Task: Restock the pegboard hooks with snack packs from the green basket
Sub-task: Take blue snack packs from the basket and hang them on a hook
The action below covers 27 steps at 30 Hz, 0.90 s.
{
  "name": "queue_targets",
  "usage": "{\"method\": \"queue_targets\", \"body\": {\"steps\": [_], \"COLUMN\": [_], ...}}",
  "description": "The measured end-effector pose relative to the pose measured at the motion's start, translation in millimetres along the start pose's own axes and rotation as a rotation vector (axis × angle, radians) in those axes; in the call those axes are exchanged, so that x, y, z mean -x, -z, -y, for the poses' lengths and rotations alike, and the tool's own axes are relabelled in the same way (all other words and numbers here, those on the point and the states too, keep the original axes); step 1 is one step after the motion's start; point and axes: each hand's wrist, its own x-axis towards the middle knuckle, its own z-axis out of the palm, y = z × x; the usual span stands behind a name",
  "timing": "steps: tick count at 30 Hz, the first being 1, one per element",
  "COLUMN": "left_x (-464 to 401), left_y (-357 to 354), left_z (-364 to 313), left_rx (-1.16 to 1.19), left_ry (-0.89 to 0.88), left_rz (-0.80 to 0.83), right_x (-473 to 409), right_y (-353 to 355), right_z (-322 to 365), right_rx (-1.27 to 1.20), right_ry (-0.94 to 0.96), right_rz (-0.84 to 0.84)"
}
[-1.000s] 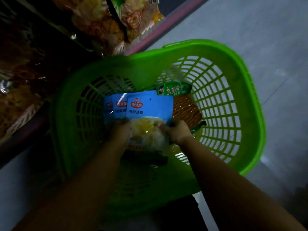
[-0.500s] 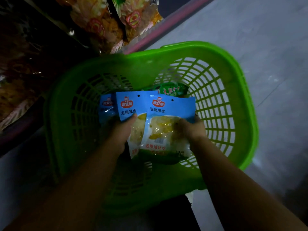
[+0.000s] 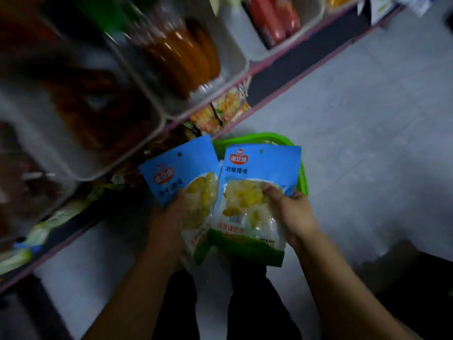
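**Two snack packs held above basket**

L hand (image 3: 169, 222) grips left snack pack (image 3: 181, 175), thumb over its front. R hand (image 3: 291, 214) pinches right snack pack (image 3: 255, 190), thumb on clear window, fingers behind. Packs side by side, edges overlapping, held over green basket (image 3: 269, 138) on floor (image 3: 355, 131). Shelf w/ white trays (image 3: 235, 77) to the left, blurred.

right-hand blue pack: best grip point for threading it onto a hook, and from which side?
Judging from its pose, pinch the blue snack pack at the flat blue header, just beside the hang hole near the top edge, coming from the right edge. The right hand now holds it mid-body over the bulging clear window, thumb on front; that part is lumpy, and the header is flat, bare and stays reachable.
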Motion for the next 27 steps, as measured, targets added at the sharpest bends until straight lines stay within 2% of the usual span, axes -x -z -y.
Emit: {"method": "queue_targets", "body": {"steps": [5,10,13,16,21,23,27], "left_x": [121,222,287,341,396,410,428], "left_y": [28,90,145,208,307,340,398], "left_z": [-125,-228,-269,-297,-329,-342,-369], "left_rx": [0.118,0.288,0.29,0.285,0.416,0.452,0.533], "left_ry": [-0.265,-0.531,-0.677,-0.863,-1.101,-1.154,-1.224], "left_rz": [-0.01,-0.226,-0.313,-0.381,-0.511,-0.522,-0.446], "right_x": [127,238,309,382,485,516,562], "right_y": [-19,-62,-96,-134,-192,-216,-264], "right_z": [109,205,247,274,287,286,281], "right_rx": [-0.012,0.094,0.135,0.168,0.183,0.182,0.2], "right_ry": [0.117,0.377,0.531,0.725,0.963,1.017,1.137], "right_rz": [0.212,0.362,0.524,0.675,0.895,0.919,0.911]}}
